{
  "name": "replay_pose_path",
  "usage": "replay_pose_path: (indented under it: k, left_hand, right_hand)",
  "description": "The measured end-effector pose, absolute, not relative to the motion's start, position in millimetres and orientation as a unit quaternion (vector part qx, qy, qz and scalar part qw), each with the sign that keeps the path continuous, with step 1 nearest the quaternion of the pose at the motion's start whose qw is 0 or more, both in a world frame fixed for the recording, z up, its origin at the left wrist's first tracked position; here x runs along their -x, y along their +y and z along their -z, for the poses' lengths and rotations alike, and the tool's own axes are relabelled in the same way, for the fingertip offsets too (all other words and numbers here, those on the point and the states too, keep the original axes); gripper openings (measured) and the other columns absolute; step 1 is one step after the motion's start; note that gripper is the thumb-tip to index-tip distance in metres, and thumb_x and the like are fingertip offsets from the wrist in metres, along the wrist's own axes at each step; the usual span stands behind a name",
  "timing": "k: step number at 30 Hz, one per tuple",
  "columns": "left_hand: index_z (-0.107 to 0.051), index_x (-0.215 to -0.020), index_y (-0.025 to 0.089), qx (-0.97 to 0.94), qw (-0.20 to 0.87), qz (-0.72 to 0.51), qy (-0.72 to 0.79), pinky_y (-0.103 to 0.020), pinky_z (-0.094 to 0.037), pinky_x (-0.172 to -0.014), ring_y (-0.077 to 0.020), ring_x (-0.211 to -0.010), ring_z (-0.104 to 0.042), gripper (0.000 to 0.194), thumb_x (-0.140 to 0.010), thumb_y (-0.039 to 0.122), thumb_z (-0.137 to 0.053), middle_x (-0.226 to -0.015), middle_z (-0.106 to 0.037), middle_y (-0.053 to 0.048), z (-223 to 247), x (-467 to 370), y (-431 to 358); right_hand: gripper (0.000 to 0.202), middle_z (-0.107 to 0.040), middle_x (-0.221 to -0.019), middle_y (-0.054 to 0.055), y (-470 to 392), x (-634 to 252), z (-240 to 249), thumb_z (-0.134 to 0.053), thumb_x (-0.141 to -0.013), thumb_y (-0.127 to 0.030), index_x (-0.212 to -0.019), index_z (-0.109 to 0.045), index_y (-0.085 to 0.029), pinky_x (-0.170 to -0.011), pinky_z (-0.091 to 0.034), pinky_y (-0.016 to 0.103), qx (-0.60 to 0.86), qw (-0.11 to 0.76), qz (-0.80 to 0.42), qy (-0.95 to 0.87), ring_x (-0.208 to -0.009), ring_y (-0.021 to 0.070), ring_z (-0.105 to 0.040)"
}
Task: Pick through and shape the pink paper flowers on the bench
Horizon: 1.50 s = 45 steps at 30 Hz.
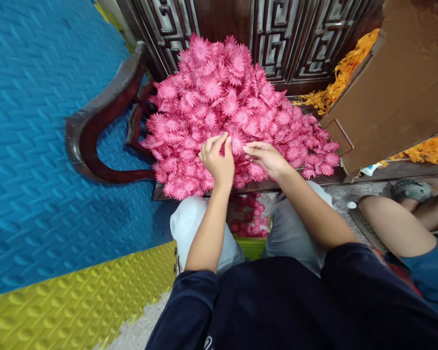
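Observation:
A big heap of pink artificial flowers (pixel 226 102) lies on a dark wooden bench (pixel 105 107). My left hand (pixel 217 160) rests at the heap's near edge, thumb and fingers pinched on one pink flower (pixel 237 142). My right hand (pixel 264 156) comes in from the right, its fingertips touching the same flower. Both hands meet at the front of the pile.
Below, between my knees, a green container (pixel 253 245) holds more pink flowers. A brown cardboard box (pixel 394 92) stands at the right over a pile of orange flowers (pixel 336 82). Another person's leg (pixel 390 223) is at right. Blue and yellow foam mats (pixel 40 146) cover the floor at left.

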<state>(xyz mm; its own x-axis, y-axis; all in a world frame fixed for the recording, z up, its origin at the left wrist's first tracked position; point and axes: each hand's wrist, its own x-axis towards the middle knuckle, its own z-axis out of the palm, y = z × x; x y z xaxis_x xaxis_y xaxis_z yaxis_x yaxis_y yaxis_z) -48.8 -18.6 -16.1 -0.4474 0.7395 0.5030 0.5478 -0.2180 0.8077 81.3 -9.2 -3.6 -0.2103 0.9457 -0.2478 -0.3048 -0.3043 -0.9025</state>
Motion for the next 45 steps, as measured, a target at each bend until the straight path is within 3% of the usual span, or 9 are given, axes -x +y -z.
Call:
replay_pose_path:
  k: [7,16,22,28,34,45]
  left_hand:
    - [-0.069,-0.079,0.023,-0.529,0.054,-0.583,0.615,-0.035,-0.037,-0.095,-0.0188,-0.095,-0.056,0.007,-0.077,0.030,-0.067,-0.090,-0.062,-0.003,17,44,-18]
    - [-0.069,-0.082,0.021,-0.507,0.086,-0.608,0.606,-0.029,-0.039,-0.091,-0.0170,-0.095,-0.054,0.006,-0.080,0.022,-0.063,-0.089,-0.059,-0.003,17,46,-16]
    - [-0.068,-0.084,0.022,-0.552,0.092,-0.579,0.593,-0.031,-0.037,-0.094,-0.0180,-0.096,-0.055,0.011,-0.084,0.019,-0.057,-0.092,-0.063,-0.003,18,46,-18]
    - [-0.069,-0.083,0.022,-0.613,0.087,-0.525,0.584,-0.033,-0.037,-0.092,-0.0203,-0.097,-0.052,0.010,-0.082,0.027,-0.061,-0.094,-0.058,-0.005,21,44,-16]
    - [-0.069,-0.083,0.023,-0.671,0.075,-0.471,0.567,-0.033,-0.037,-0.088,-0.0203,-0.094,-0.049,0.013,-0.084,0.031,-0.058,-0.093,-0.056,-0.004,24,43,-16]
    - [-0.068,-0.081,0.024,-0.709,0.051,-0.466,0.527,-0.034,-0.037,-0.083,-0.0208,-0.090,-0.049,0.023,-0.086,0.040,-0.052,-0.090,-0.056,-0.005,23,41,-20]
  right_hand:
    - [0.026,-0.068,-0.071,-0.005,-8,-82,7,-0.083,-0.050,-0.031,-0.071,-0.070,-0.023,-0.067,-0.045,0.023,0.422,0.459,-0.684,-0.380,-0.063,0.0070,-0.057]
    - [0.031,-0.066,-0.065,-0.005,-7,-80,6,-0.083,-0.045,-0.032,-0.070,-0.069,-0.022,-0.061,-0.044,0.022,0.441,0.475,-0.656,-0.388,-0.061,0.0076,-0.056]
    - [0.026,-0.065,-0.073,-0.004,-4,-83,6,-0.076,-0.059,-0.039,-0.075,-0.066,-0.022,-0.061,-0.043,0.023,0.446,0.469,-0.666,-0.372,-0.063,0.0081,-0.058]
    - [0.044,-0.067,-0.092,0.000,-1,-88,4,-0.062,-0.070,-0.059,-0.094,-0.069,-0.023,-0.067,-0.045,0.024,0.427,0.467,-0.665,-0.395,-0.072,0.0093,-0.057]
    - [0.032,-0.065,-0.074,-0.003,-4,-90,1,-0.075,-0.061,-0.046,-0.078,-0.069,-0.019,-0.059,-0.039,0.021,0.432,0.454,-0.658,-0.419,-0.062,0.0066,-0.051]
    - [0.027,-0.057,-0.057,-0.004,2,-100,5,-0.073,-0.064,-0.043,-0.062,-0.063,-0.017,-0.055,-0.034,0.022,0.511,0.447,-0.597,-0.427,-0.054,0.0065,-0.044]
